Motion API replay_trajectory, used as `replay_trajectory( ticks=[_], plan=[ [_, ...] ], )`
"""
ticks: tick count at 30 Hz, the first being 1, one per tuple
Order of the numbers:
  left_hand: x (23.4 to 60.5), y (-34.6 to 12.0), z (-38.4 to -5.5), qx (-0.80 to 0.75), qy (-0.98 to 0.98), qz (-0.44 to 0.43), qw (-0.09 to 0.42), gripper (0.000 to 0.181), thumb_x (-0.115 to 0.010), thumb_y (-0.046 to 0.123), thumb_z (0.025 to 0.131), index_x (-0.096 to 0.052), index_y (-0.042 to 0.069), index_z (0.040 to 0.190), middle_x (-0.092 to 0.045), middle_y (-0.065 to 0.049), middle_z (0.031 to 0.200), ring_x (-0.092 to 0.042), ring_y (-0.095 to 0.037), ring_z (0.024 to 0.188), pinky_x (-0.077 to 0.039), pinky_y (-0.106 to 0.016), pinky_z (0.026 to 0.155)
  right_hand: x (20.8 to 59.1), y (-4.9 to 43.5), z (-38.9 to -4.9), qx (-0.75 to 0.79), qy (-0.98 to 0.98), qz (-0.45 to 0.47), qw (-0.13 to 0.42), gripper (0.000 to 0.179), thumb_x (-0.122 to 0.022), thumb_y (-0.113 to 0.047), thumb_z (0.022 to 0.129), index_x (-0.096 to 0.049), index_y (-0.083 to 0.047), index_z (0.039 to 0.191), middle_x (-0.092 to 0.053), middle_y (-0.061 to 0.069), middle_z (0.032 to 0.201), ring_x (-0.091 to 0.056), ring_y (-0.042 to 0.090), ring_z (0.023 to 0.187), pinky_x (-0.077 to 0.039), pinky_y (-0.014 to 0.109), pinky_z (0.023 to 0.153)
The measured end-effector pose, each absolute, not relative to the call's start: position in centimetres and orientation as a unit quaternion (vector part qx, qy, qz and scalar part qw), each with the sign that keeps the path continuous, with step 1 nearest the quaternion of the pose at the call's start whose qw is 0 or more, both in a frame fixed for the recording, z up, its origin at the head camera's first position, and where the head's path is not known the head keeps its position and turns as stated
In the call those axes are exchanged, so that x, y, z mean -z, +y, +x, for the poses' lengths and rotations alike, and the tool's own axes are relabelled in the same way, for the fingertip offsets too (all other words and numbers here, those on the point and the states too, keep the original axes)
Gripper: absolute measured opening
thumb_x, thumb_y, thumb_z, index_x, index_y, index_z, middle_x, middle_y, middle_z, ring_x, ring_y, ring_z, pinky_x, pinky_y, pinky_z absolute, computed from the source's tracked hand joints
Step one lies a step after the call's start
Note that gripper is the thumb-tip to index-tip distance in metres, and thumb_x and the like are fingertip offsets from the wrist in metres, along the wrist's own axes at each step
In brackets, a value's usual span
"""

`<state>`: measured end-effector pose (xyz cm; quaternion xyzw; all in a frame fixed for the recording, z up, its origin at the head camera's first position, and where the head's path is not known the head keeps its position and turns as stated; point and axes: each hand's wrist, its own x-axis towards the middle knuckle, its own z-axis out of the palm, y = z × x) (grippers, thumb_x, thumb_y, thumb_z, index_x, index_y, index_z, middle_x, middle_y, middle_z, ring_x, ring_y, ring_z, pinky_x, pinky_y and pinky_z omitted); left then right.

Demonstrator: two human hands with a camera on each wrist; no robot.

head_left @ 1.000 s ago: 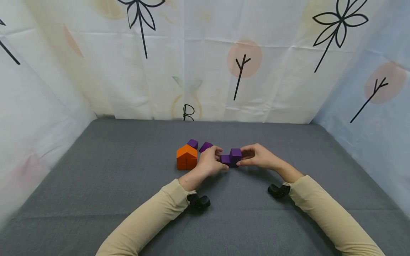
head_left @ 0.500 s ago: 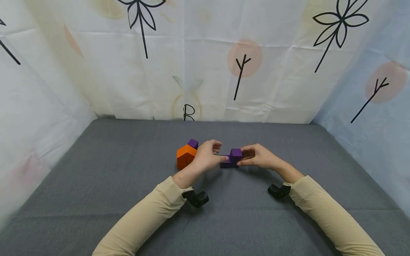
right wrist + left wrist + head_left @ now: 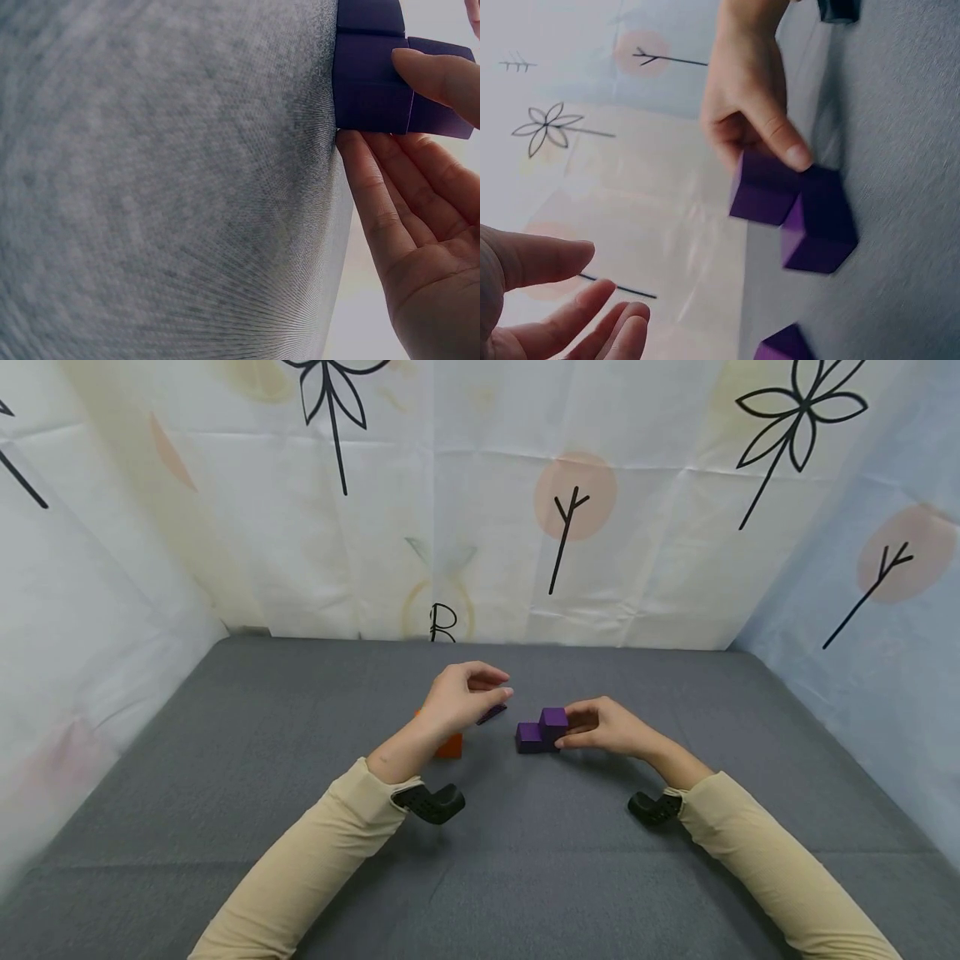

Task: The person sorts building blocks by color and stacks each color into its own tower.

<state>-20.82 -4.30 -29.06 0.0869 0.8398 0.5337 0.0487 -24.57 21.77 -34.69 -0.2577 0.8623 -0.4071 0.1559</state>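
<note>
Two purple blocks form a low step: a raised block (image 3: 553,719) on the right and a lower block (image 3: 528,739) on the left, both on the grey cloth. My right hand (image 3: 611,727) holds their right end, the thumb on the near face and the fingers against the side. My left hand (image 3: 457,697) hovers above and left of them, thumb and fingers apart with nothing between them. Beneath its fingertips a purple angled block (image 3: 492,714) lies on the cloth, partly hidden. An orange block build (image 3: 450,747) sits behind the left wrist, mostly covered.
Grey cloth (image 3: 570,877) covers the table. A patterned white curtain (image 3: 660,568) stands along the back, with more curtain at both sides. A black wrist camera (image 3: 442,804) hangs under the left wrist and another black camera (image 3: 652,808) under the right.
My left hand has drawn away from the purple step, up and to the left, over the orange build and the angled block. My right hand stays at the step.
</note>
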Motion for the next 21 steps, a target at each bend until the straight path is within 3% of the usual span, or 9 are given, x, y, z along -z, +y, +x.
replay_trajectory(
  ticks=[21],
  plan=[
    [28.4, -8.4, -23.3, -0.517, 0.850, 0.079, 0.064, 0.027, -0.065, 0.031, 0.091, -0.069, 0.015, 0.113, -0.065, -0.004, 0.118, -0.057, -0.022, 0.113, -0.045, -0.041, 0.096, 34.6, 21.8, -24.4, 0.406, 0.865, -0.247, 0.161, 0.044, -0.074, -0.014, 0.084, -0.060, 0.007, 0.120, -0.067, 0.022, 0.114, -0.065, 0.033, 0.107, -0.053, 0.038, 0.086]
  ],
)
